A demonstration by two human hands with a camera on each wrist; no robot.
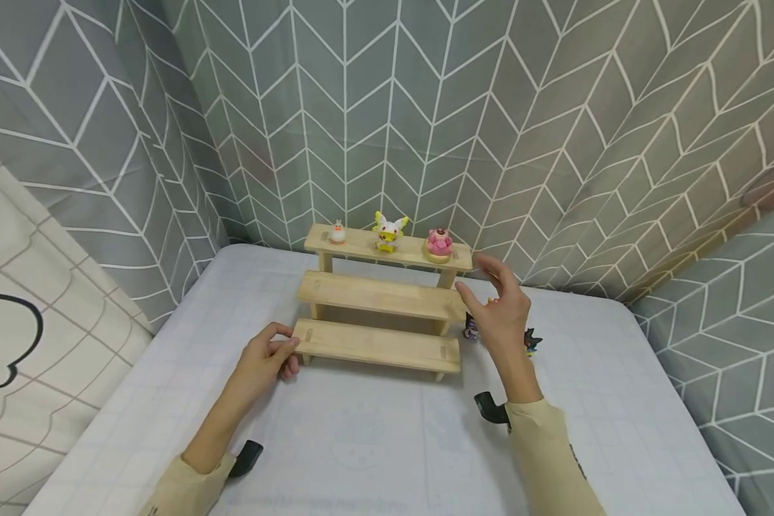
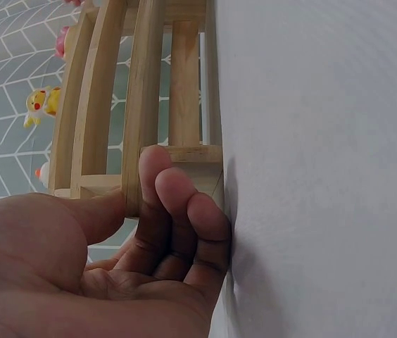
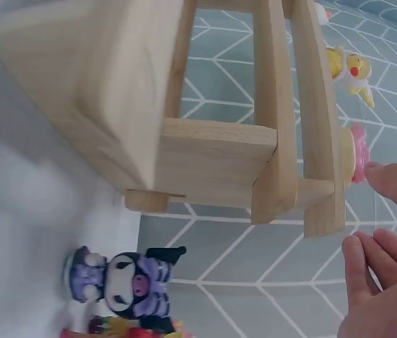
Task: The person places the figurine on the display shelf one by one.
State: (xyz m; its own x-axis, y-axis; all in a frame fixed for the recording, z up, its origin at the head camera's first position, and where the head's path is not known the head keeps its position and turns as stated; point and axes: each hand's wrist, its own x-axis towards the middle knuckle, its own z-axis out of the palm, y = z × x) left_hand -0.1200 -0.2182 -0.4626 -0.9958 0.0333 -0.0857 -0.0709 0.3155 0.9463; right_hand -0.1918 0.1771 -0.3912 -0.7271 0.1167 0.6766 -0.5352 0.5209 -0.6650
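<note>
A three-step wooden display stand [image 1: 380, 295] stands on the table. My left hand [image 1: 266, 362] holds the left end of its lowest step, and in the left wrist view the thumb lies against the board with curled fingers [image 2: 174, 190] by its underside. On the top step sit a small white figurine [image 1: 337, 233], a yellow figurine in a white hood [image 1: 387, 233] and a pink figurine [image 1: 438, 244] on a round base. My right hand [image 1: 504, 315], holding nothing, is beside the top step's right end, thumb and fingers apart, close to the pink figurine [image 3: 359, 153].
Right of the stand, partly behind my right hand, are a purple-and-black figurine [image 1: 470, 327] and a dark figurine [image 1: 532, 340]. More colourful figurines [image 3: 131, 329] show at the right wrist view's bottom edge. A white cloth [image 1: 374, 444] covers the table, and patterned curtains [image 1: 387, 107] surround it.
</note>
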